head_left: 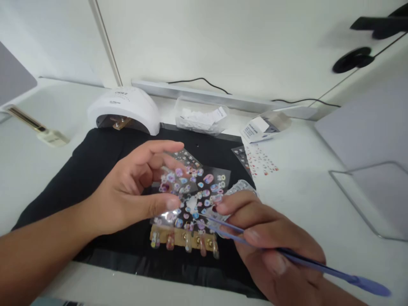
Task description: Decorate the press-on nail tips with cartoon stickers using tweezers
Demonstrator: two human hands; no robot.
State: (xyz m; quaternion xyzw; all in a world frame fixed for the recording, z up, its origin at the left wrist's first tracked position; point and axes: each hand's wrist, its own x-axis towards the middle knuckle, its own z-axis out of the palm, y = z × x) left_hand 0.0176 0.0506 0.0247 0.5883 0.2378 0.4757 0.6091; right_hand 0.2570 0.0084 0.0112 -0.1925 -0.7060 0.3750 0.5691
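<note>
My left hand [137,182] is over the left side of a clear nail sticker sheet [226,176], its thumb on or just above it. The index finger is stretched out, and the fingers stand apart from the thumb. Lavender tweezers [306,263] are gripped in my right hand [274,238], their thin tips at the lower middle of the sheet. A whitish patch [191,204] shows on the sheet by the tips. Just below lies a gold nail stand [177,235] with several decorated nail tips. A clear bumpy plastic piece [242,185] is partly hidden behind my right hand.
A white nail lamp [127,106] stands at the back left, with a gold piece [123,123] inside. Behind the black mat [105,148] are a clear tray [200,119] of white packets and an opened box [264,127]. More sticker sheets [263,161] lie right.
</note>
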